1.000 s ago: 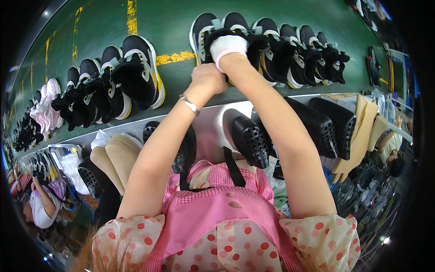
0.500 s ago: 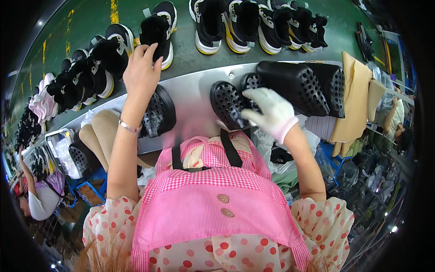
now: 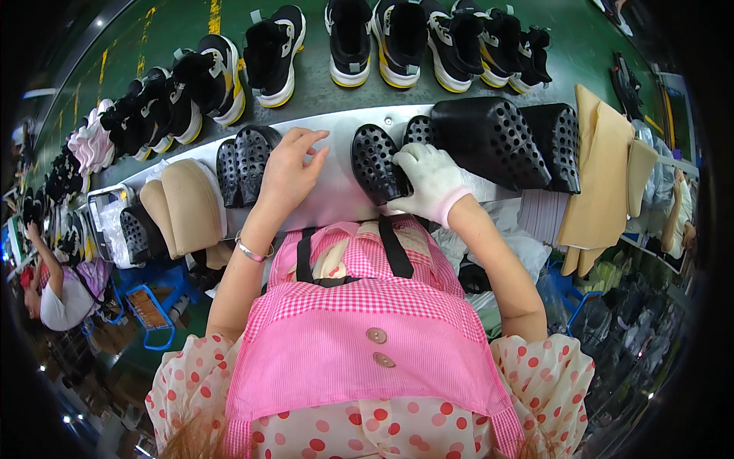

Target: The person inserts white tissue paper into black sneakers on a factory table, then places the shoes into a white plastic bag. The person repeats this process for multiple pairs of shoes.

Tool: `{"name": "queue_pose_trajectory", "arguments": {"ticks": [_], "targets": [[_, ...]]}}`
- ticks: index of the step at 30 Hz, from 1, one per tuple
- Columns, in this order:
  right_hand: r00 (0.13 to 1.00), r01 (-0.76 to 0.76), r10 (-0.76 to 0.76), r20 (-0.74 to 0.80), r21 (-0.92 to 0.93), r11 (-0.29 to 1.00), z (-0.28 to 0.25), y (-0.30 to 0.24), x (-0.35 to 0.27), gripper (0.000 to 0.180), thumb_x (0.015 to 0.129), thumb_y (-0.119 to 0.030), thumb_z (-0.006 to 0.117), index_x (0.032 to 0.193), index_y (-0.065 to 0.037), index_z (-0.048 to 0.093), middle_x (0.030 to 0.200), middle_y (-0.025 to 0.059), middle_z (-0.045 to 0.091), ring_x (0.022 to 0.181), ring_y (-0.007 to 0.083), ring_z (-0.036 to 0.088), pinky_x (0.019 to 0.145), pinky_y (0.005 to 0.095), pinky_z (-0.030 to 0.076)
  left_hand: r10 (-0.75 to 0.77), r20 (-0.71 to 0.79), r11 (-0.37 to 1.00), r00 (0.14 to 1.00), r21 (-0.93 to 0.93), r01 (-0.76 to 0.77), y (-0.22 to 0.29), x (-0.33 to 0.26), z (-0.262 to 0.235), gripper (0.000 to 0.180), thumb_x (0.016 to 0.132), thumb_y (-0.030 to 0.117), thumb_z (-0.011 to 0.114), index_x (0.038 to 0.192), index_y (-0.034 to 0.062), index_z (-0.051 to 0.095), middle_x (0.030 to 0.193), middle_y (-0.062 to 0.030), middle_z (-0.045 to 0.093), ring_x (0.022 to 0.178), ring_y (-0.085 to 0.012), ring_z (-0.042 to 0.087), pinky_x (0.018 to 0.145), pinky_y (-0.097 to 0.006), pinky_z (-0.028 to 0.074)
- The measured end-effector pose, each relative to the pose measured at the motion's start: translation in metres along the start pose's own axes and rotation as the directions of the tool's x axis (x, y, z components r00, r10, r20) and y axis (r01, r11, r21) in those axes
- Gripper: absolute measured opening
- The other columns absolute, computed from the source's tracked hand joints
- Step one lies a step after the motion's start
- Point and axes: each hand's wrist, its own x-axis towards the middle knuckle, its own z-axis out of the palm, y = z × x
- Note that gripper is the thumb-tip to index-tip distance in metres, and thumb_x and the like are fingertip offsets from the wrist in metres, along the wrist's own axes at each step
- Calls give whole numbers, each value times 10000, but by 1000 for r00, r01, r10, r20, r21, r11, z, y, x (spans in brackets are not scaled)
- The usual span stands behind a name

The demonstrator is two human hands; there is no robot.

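Note:
My bare left hand [image 3: 294,170] hovers over the metal ledge with its fingers apart and slightly bent, holding nothing. Just left of it stand two black perforated plastic shoe trees [image 3: 248,164]. My right hand [image 3: 432,180], in a white glove, grips the right edge of another perforated shoe tree [image 3: 375,164], its thumb at the lower end. A similar black piece [image 3: 419,131] is partly hidden behind the gloved fingers. Beyond my left hand, a black sneaker [image 3: 274,57] with a white and yellow sole sits on the green work surface.
Several black sneakers [image 3: 401,42] line the green surface [image 3: 313,92]. Larger black perforated forms [image 3: 489,141] and tan paper sheets [image 3: 596,176] occupy the metal ledge [image 3: 329,149] at right. Tan curved pieces [image 3: 191,206] lie left. A person [image 3: 65,294] is at far left.
My left hand has come back from the sneaker toward me and to the right. My right hand has shifted left and closed on the shoe tree's edge.

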Motion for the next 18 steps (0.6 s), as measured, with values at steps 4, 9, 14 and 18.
{"name": "queue_pose_trajectory", "arguments": {"ticks": [4, 9, 14, 18], "targets": [[1000, -23, 23, -4, 140, 990, -23, 2, -6, 646, 586, -382, 799, 1083, -34, 578, 1060, 143, 574, 1005, 330, 564, 877, 403, 462, -15, -36, 1000, 999, -22, 14, 1, 2, 3, 274, 879, 101, 647, 1140, 17, 654, 1021, -139, 624, 782, -213, 648, 654, -300, 538], [997, -16, 25, -79, 110, 994, -19, 0, -20, 658, 628, -358, 799, 1153, -35, 568, 1149, 143, 566, 1038, 332, 548, 913, 404, 451, -84, 50, 993, 995, -76, 88, 1, 6, 18, 480, 869, 248, 696, 1300, 80, 569, 1216, -153, 562, 1045, -268, 600, 865, -335, 495], [948, -307, 308, -85, 16, 951, -9, 12, -52, 598, 711, -263, 765, 1223, -42, 550, 1257, 142, 545, 1149, 327, 523, 977, 412, 431, 56, 219, 992, 974, 98, -79, 24, -1, 58, 867, 774, 396, 764, 1488, 161, 331, 1492, -219, 286, 1348, -430, 340, 1096, -466, 350], [936, -324, 338, -96, 133, 937, 18, 31, -60, 556, 727, -213, 750, 1218, -58, 541, 1212, 148, 562, 1111, 340, 547, 957, 421, 449, -50, 316, 986, 947, 168, -4, 31, 3, 81, 869, 788, 416, 744, 1496, 172, 305, 1515, -221, 230, 1353, -446, 301, 1094, -480, 348]]}}
